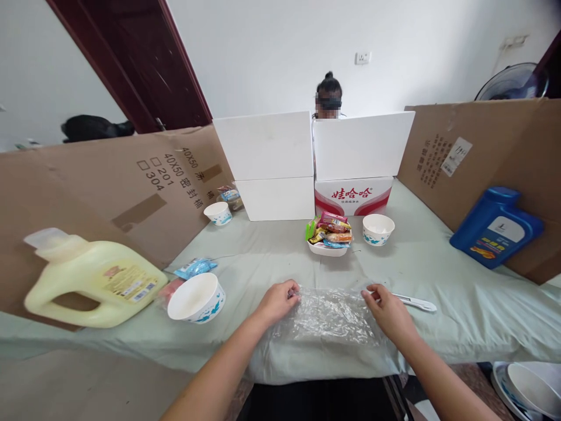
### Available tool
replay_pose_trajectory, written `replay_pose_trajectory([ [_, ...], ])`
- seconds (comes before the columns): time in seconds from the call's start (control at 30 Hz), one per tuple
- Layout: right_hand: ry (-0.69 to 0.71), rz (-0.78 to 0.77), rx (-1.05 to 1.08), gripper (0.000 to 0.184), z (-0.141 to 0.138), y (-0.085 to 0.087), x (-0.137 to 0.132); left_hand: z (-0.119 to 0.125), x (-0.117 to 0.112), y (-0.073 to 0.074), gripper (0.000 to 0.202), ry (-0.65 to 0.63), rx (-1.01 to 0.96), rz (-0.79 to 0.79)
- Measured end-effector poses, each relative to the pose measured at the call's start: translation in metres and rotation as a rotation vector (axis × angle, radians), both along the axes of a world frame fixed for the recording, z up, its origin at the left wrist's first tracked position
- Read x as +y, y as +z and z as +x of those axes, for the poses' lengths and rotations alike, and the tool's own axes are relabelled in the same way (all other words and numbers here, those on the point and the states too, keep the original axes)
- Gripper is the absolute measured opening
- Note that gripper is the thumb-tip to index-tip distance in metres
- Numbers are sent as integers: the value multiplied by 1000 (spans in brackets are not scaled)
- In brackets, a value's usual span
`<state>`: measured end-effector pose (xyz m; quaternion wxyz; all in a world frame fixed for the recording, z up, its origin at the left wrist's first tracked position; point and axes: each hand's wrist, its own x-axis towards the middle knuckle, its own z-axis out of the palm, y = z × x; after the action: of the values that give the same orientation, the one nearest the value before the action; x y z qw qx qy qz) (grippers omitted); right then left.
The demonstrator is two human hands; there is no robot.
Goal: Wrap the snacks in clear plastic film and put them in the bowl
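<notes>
A clear plastic bag [333, 316] lies spread near the front edge of the cloth-covered table [263, 251]. My left hand [279, 301] pinches its left upper corner. At the opposite corner, my right hand [388, 310] has thumb and fingertips closed on the film. A white-handled knife [416, 303] rests just beyond the right hand, partly hidden by it. Farther back stands a white dish [328, 250] heaped with wrapped snacks [335, 229], with a paper bowl [378, 229] to its right.
Left of me are a paper bowl [197, 298], a blue packet [196, 268] and a yellow jug [96, 280]. A blue bottle [497, 228] leans at the right. Cardboard walls [175, 187] flank the table. Behind white boxes [280, 199] sits a person [328, 96].
</notes>
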<state>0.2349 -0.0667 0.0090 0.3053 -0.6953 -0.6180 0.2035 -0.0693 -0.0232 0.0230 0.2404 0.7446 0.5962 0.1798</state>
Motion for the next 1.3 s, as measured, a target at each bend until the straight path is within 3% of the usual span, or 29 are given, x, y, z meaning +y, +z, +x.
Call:
replay_pose_trajectory([
  [0.17, 126, 54, 110, 19, -10, 10, 9, 7, -9, -3, 6, 23, 18, 57],
  [0.47, 102, -53, 776, 41, -17, 1, 10, 11, -20, -10, 6, 14, 69, 162],
  [0.73, -8, 3, 691, 38, 2, -6, 10, 8, -16, -10, 4, 24, 29, 141],
  [0.97, 1, -26, 680, 34, 5, -2, 14, 2, -13, -12, 10, 52, 0, 146],
  [1.3, 45, -122, 835, 40, -14, 12, 12, 4, -22, -27, 18, 74, 314, 287],
])
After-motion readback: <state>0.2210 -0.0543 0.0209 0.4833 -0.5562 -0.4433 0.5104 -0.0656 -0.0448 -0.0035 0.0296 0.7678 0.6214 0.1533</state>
